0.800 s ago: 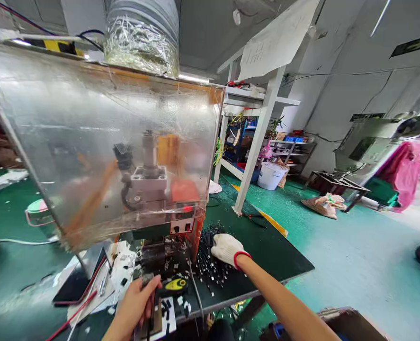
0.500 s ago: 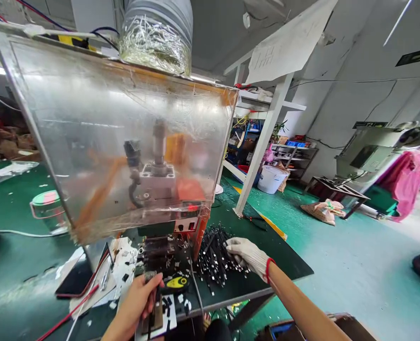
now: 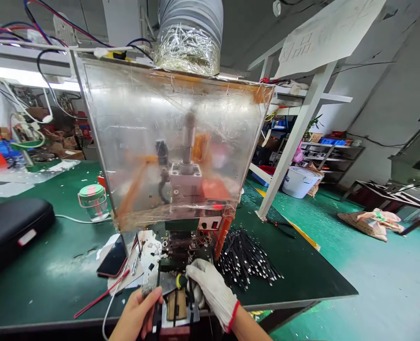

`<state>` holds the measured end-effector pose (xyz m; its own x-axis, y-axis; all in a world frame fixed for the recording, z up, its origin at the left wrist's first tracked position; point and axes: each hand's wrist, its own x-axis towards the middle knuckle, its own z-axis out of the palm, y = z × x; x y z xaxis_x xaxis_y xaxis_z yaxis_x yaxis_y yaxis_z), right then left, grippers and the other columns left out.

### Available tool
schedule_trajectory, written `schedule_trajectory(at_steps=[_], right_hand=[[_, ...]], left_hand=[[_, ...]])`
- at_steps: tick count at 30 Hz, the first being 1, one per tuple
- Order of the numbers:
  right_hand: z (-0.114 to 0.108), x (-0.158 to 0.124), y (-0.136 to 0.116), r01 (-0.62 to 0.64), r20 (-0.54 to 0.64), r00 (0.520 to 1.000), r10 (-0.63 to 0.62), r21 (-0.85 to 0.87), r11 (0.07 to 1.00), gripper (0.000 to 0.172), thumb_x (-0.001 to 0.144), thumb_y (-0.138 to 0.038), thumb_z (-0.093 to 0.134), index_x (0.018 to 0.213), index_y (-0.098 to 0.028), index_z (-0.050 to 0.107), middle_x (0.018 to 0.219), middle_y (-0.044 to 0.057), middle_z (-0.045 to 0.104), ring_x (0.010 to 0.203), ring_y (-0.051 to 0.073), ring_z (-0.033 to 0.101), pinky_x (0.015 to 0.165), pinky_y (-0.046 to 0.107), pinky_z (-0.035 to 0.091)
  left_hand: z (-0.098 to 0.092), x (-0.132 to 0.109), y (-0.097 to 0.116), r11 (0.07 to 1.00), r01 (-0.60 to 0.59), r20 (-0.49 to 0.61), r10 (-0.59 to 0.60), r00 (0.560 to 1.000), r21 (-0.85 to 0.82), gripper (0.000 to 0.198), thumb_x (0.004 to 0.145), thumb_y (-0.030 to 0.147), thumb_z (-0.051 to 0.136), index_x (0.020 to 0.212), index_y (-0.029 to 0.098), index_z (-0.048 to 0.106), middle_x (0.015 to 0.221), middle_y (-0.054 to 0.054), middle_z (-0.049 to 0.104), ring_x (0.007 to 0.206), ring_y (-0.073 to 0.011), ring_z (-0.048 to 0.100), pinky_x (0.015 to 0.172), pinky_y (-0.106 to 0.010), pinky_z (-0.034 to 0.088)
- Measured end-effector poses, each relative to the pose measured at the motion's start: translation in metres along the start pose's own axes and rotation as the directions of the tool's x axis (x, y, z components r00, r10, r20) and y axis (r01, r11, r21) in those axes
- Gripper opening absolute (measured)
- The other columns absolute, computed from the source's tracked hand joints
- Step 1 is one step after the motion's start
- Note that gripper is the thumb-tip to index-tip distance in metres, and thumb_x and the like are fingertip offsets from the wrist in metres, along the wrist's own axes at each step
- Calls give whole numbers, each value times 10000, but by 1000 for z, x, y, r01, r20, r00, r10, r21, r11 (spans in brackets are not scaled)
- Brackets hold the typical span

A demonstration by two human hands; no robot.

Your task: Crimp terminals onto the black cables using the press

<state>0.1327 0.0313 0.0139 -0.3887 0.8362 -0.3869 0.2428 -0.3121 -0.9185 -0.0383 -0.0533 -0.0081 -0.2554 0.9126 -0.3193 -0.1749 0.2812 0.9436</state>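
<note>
My bare left hand [image 3: 138, 310] is closed around the left side of a small metal jig [image 3: 192, 315], its thumb on top. A tan block [image 3: 176, 305] with a dark bar across it sits on the jig. My right hand [image 3: 210, 289], in a white glove with a red cuff, is over the jig's right side. Thumb and fingers are pinched on a thin black strip [image 3: 191, 289]. Behind them, a yellow-and-black object [image 3: 180, 281] is partly hidden by the glove. To the right lies a pile of black strips with shiny tips [image 3: 247, 258].
A press behind a cloudy plastic guard [image 3: 181, 142] stands straight ahead; its switch box [image 3: 210, 223] is at lower right. Left are a phone [image 3: 113, 256], a red rod [image 3: 101, 294], a lidded jar [image 3: 93, 201] and a black case [image 3: 14, 232]. A white post [image 3: 291, 151] rises at right.
My right hand has left the strip pile and come left to the jig, with a black strip in its fingers. The view has turned left, and the jig shows more fully.
</note>
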Motion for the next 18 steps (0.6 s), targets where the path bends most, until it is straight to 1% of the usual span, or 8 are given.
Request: schedule_trajectory(at_steps=[3, 6, 11, 16, 18], right_hand=[[11, 15, 4, -39, -19, 999, 41, 79, 996, 235, 762, -408, 522, 761, -176, 486, 517, -61, 540, 285, 48, 394, 287, 166, 307], [16, 23, 9, -61, -23, 998, 65, 134, 989, 267, 748, -434, 549, 765, -174, 496, 516, -53, 553, 280, 51, 394, 275, 169, 308], [19, 32, 11, -37, -16, 999, 41, 200, 979, 317, 726, -480, 592, 756, -179, 496, 477, -49, 551, 278, 59, 395, 273, 165, 294], [19, 34, 10, -28, -13, 999, 32, 209, 977, 297, 737, -464, 579, 738, -181, 490, 471, -39, 558, 276, 61, 383, 272, 168, 289], [21, 34, 9, -44, -17, 999, 49, 201, 979, 283, 742, -452, 575, 743, -183, 488, 468, -47, 545, 278, 61, 381, 274, 169, 288]], left_hand=[[-10, -3, -8, 998, 7, -36, -9, 999, -56, 578, 529, 738, 710, 568, 167, 636, 337, 48, 522, 259, -38, 394, 272, -122, 277], [-15, -5, -11, 995, 25, -36, -29, 999, -92, 596, 499, 749, 722, 566, 162, 646, 376, 17, 594, 249, -38, 420, 259, -115, 297], [-16, -8, -10, 989, 28, -25, -32, 999, -145, 593, 463, 741, 749, 548, 163, 649, 379, 2, 621, 256, -53, 452, 253, -120, 332], [-17, -8, -10, 992, 20, -27, -24, 999, -126, 608, 456, 754, 741, 556, 160, 658, 389, 1, 625, 260, -49, 452, 260, -119, 335], [-17, -8, -10, 993, 24, -30, -28, 999, -114, 613, 466, 752, 738, 586, 155, 670, 396, 6, 617, 265, -51, 453, 265, -124, 326]])
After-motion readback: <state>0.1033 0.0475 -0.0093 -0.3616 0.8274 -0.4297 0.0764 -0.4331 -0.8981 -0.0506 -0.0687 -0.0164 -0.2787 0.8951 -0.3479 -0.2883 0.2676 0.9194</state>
